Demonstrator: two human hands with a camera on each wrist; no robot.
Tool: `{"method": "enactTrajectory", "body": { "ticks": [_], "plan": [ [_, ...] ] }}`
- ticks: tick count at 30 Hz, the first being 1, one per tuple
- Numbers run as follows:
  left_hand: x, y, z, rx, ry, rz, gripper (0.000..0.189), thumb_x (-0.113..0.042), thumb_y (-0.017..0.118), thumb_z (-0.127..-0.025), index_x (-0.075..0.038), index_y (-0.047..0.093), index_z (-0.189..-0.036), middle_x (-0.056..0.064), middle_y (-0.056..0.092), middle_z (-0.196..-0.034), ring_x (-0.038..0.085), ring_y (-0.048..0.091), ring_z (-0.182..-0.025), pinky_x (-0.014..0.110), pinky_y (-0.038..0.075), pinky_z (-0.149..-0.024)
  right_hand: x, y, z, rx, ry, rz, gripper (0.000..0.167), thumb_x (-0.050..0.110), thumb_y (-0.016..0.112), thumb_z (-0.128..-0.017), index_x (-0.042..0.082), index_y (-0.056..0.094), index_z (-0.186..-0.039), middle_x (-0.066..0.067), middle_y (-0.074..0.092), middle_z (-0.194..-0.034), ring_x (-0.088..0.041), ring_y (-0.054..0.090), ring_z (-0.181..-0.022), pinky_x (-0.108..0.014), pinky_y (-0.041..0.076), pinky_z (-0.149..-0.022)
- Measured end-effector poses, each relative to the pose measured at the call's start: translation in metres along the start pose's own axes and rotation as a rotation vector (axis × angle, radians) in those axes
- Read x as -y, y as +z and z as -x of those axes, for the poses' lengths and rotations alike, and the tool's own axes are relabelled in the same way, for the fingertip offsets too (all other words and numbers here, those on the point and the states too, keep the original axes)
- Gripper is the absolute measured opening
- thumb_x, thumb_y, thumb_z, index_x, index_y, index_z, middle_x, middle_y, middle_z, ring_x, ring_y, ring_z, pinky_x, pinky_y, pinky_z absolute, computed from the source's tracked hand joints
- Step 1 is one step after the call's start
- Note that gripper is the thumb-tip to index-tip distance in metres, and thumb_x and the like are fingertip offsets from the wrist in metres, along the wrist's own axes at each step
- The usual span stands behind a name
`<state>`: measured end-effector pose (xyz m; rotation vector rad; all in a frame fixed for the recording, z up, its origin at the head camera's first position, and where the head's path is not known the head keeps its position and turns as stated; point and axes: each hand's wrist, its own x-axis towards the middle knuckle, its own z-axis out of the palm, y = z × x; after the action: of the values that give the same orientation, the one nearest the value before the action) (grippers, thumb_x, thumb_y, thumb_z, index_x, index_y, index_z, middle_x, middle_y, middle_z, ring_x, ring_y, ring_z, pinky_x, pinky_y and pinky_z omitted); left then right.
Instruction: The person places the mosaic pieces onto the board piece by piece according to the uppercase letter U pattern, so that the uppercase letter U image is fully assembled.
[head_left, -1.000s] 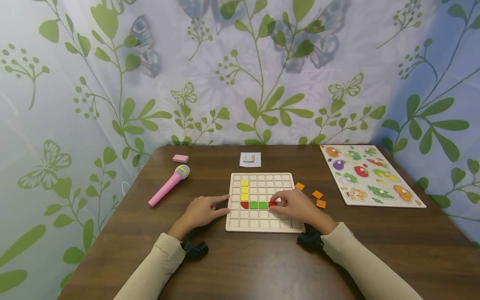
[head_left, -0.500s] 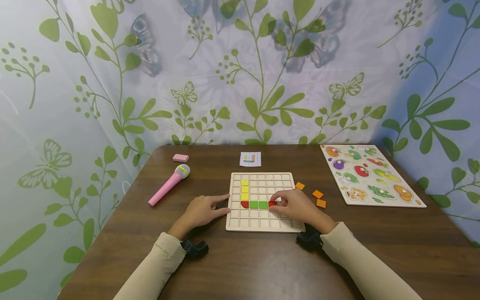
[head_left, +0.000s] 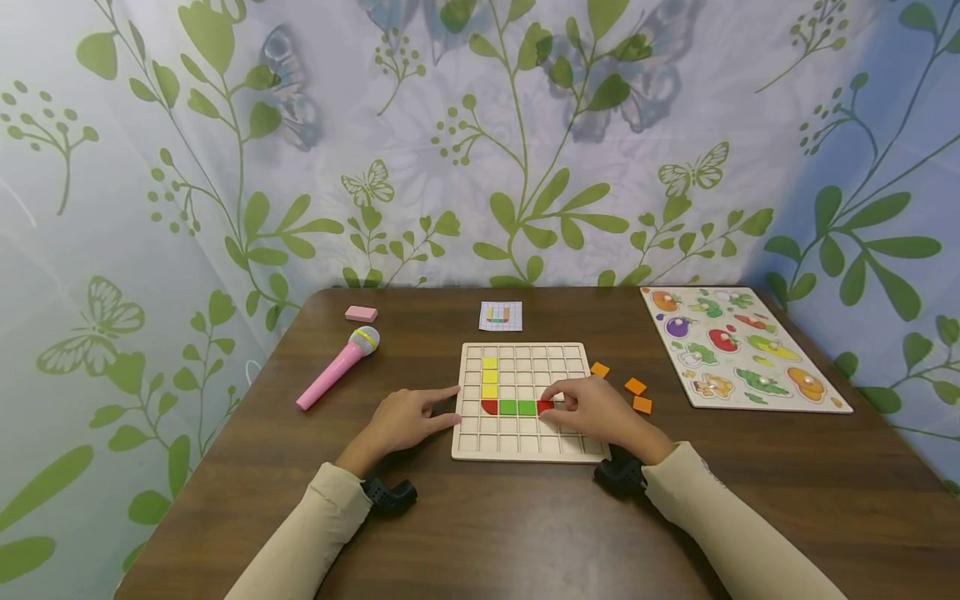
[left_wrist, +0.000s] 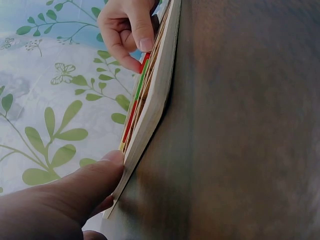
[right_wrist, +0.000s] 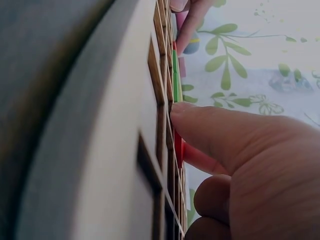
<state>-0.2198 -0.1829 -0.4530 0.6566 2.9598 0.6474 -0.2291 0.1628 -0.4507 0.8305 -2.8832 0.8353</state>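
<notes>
A wooden grid board (head_left: 506,447) lies in front of me on the table. My left hand (head_left: 402,422) steadies its left edge, thumb and index finger extended against the rim. Between thumb and index finger, my right hand (head_left: 597,410) pinches a red tile (head_left: 544,407) set in the grid; the fingers partly cover it. Two green tiles (head_left: 517,407) run leftward from it to a red quarter-round tile (head_left: 490,407). Above that one, several yellow tiles (head_left: 490,377) form a column. In the right wrist view, the thumb (right_wrist: 187,114) presses at the red tile's edge.
Three orange tiles (head_left: 635,386) lie loose right of the board. A small pattern card (head_left: 501,316) sits behind it. On the left are a pink toy microphone (head_left: 333,372) and a pink block (head_left: 362,313). A vegetable puzzle board (head_left: 742,350) occupies the back right.
</notes>
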Motion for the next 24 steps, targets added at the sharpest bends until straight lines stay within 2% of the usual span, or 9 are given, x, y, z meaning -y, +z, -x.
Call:
{"method": "enactTrajectory", "body": {
  "ticks": [7,17,24],
  "plan": [
    [0.001,0.000,-0.001,-0.002,0.003,-0.002,0.058,-0.057,0.067,-0.094,-0.034,0.059,-0.146,-0.009,0.037,-0.055,0.007,0.030,-0.048,0.027,0.027,-0.049,0.000,0.000,0.001,-0.034,-0.042,-0.008,0.021,0.034,0.079,-0.091,0.022,0.079,-0.108,0.012,0.038,-0.055,-0.006,0.029,-0.049,-0.025,0.025,-0.051],
    [0.001,0.000,-0.001,-0.003,-0.001,0.009,0.058,-0.058,0.067,-0.093,-0.035,0.059,-0.146,-0.009,0.037,-0.056,0.008,0.030,-0.048,0.028,0.027,-0.049,-0.012,-0.012,0.004,-0.163,-0.041,-0.074,0.015,0.028,0.076,-0.094,0.016,0.081,-0.102,0.012,0.031,-0.052,-0.005,0.026,-0.046,-0.026,0.026,-0.049],
    [0.001,0.001,0.000,0.005,-0.004,0.014,0.058,-0.059,0.066,-0.094,-0.035,0.059,-0.146,-0.009,0.037,-0.056,0.008,0.030,-0.048,0.028,0.027,-0.049,-0.031,-0.026,0.007,-0.230,0.022,-0.078,0.016,0.029,0.076,-0.095,0.016,0.081,-0.103,0.010,0.037,-0.054,-0.008,0.033,-0.049,-0.028,0.030,-0.051]
  ]
}}
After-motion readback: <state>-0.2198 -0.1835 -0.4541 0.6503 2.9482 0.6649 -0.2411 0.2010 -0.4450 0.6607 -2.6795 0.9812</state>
